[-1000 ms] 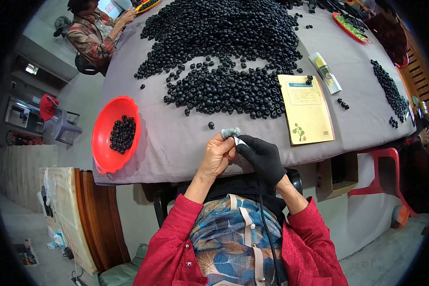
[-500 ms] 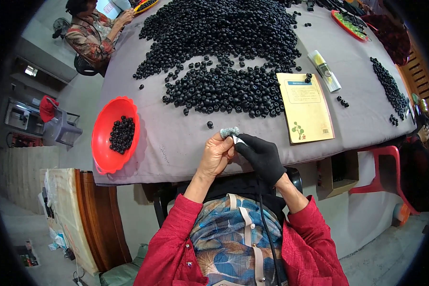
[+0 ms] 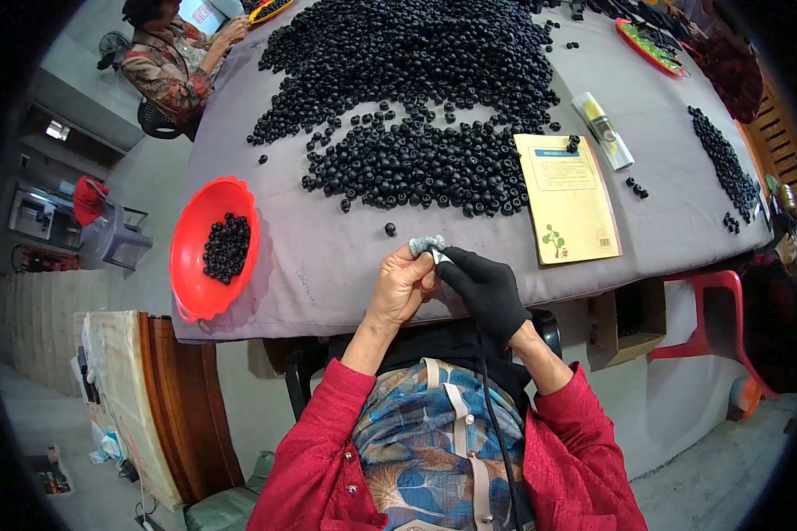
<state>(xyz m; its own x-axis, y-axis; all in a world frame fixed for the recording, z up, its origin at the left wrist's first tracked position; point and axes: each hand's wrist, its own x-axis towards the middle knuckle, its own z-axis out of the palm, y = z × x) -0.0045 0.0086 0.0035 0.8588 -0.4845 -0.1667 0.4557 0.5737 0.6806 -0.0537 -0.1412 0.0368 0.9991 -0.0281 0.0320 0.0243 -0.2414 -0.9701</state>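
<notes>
Nothing much had shifted since the second before: both hands stayed at the near edge of the desk [image 3: 345, 265], and the small grey lump [image 3: 426, 243] sat where it had, pinched up between them.

Closest to me, my left hand [image 3: 401, 288] was bare, its fingers [image 3: 413, 262] curled narrow around the lump from below. My right hand [image 3: 484, 290], in its black glove, came in from the other side, fingers closed on a small pale tip just beside the lump; whether that tip was a tool or part of the piece, I could not tell. A thin dark cord [image 3: 496, 416] ran down from the glove over my chest.

That lump looked light and rough, glittery grey, easy to crush or drop, I judged. It wanted a fingertip pinch at its sides, not a squeeze, with the bare hand doing the feeling.

Further out, one stray black bead [image 3: 390, 229] lay on the grey cloth, then the big spread of black beads [image 3: 416, 164]: small, round, hard, and likely to roll. To my left the red bowl [image 3: 195, 265] hung over the desk's edge with a handful of beads in it. To my right lay the yellow booklet [image 3: 568, 196] and, past it, a pale tube [image 3: 603, 131]. At the far corner another person [image 3: 173, 62] worked at their own pile.
</notes>
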